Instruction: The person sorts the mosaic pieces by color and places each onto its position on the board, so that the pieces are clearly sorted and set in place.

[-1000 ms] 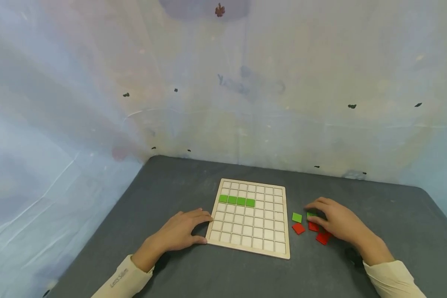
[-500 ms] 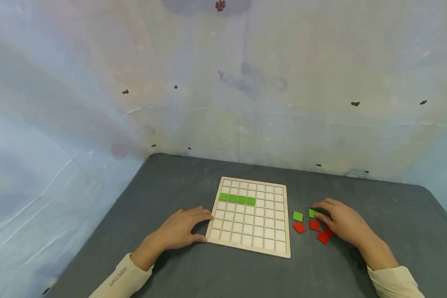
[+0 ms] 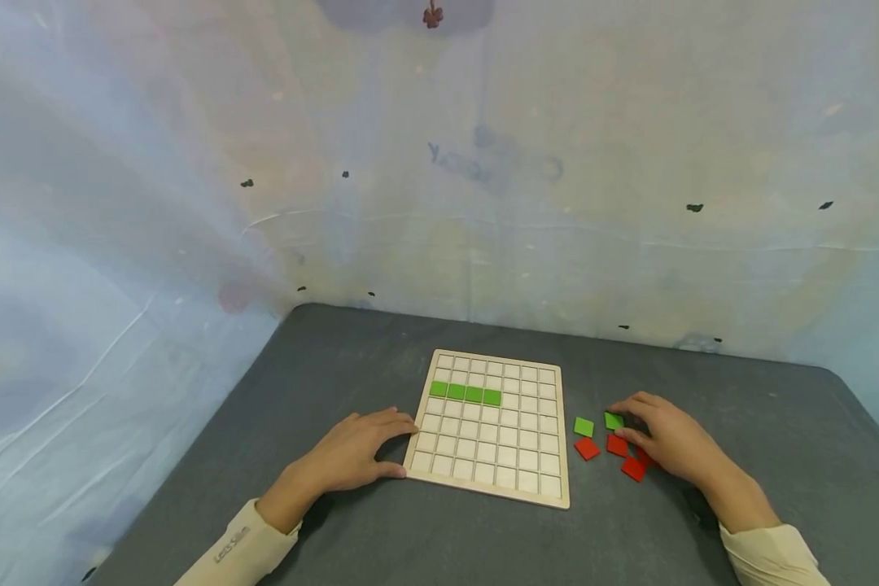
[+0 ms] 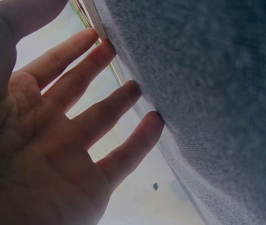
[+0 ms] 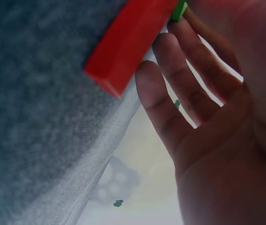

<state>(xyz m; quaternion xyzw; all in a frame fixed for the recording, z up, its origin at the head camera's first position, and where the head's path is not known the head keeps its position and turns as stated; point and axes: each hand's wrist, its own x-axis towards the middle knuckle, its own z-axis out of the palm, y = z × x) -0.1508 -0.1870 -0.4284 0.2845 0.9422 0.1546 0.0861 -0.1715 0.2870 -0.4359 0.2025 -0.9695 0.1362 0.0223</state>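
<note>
A square wooden grid board [image 3: 487, 488] lies on the table, with several green tiles [image 3: 474, 395] side by side in its third row from the back, starting at the left. My left hand [image 3: 352, 454] rests at the board's left edge, thumb near the front corner; the left wrist view shows its fingers [image 4: 81, 112] spread. Right of the board, my right hand [image 3: 677, 439] is loosely bent, thumb and forefinger on either side of a green tile [image 3: 614, 421]; whether they press it is unclear. In the right wrist view, a red tile [image 5: 128, 47] lies by the fingertips.
Another green tile [image 3: 583, 427] and a red tile [image 3: 587, 448] lie between the board and my right hand. More red tiles [image 3: 633, 468] sit beside its thumb, one partly covered. A dark object is half hidden under the right wrist. Pale sheeting [image 3: 483, 244] stands behind the grey table [image 3: 352, 537].
My right hand has shifted slightly right, uncovering more of the green tile and the red tiles. My left hand stays at the board's edge. The view has tilted a little.
</note>
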